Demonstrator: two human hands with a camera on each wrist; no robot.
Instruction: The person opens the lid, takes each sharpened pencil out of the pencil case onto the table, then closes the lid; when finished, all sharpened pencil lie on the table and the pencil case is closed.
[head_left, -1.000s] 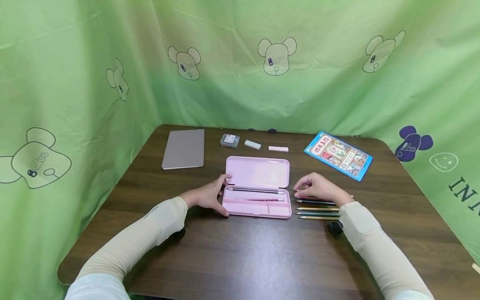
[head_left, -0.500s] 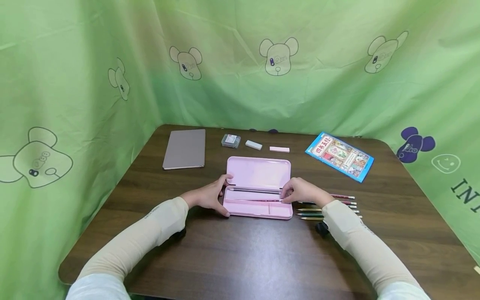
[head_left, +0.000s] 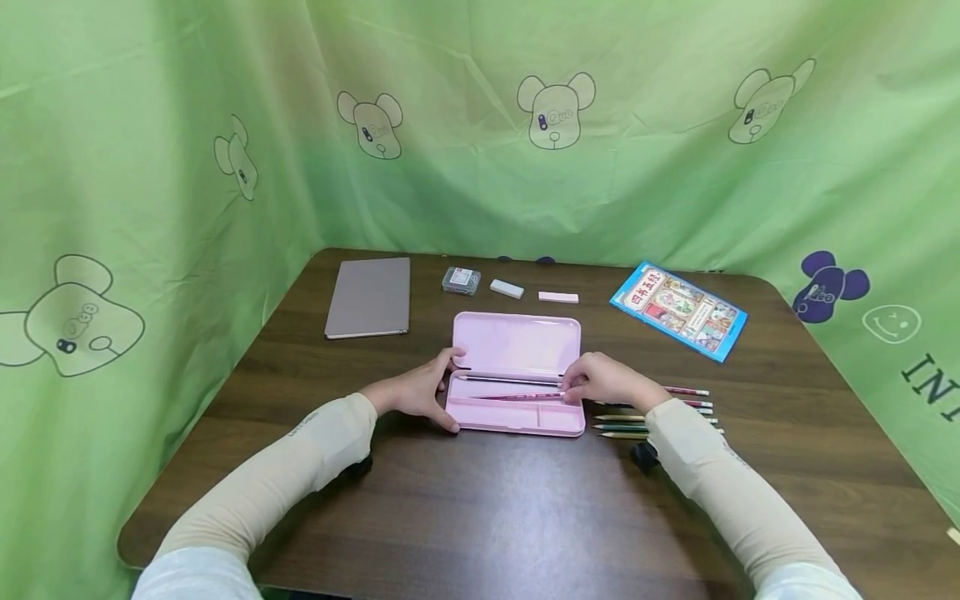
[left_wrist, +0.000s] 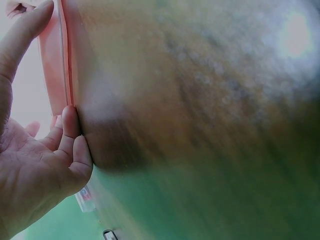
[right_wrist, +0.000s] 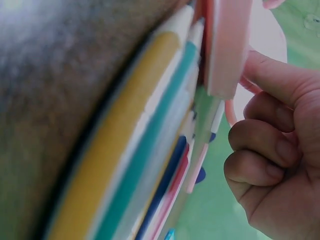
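Observation:
An open pink pencil case (head_left: 491, 422) lies in the middle of the table, its lid folded back. My left hand (head_left: 411, 390) holds its left end, thumb at the front corner and fingers at the hinge side. At the other end, my right hand (head_left: 609, 380) pinches the end of a red patterned pencil (head_left: 517, 397), which slants over the long compartment. Behind it, a dark pencil (head_left: 502, 381) lies along the hinge. In the right wrist view, the index finger and thumb reach over the case wall (right_wrist: 226, 60) while the other fingers curl in; the pinched tip is hidden there.
Several pencils (head_left: 621, 427) lie side by side right of the case, partly under my right wrist. Farther back are a grey tablet-like slab (head_left: 369, 297), a small clear box (head_left: 461, 281), a white eraser (head_left: 506, 288), a pink strip (head_left: 558, 297) and a blue-edged comic book (head_left: 678, 310).
My right hand has moved left from the loose pencils to the case and now pinches the red pencil, whose right end has shifted slightly back. The left hand stays put.

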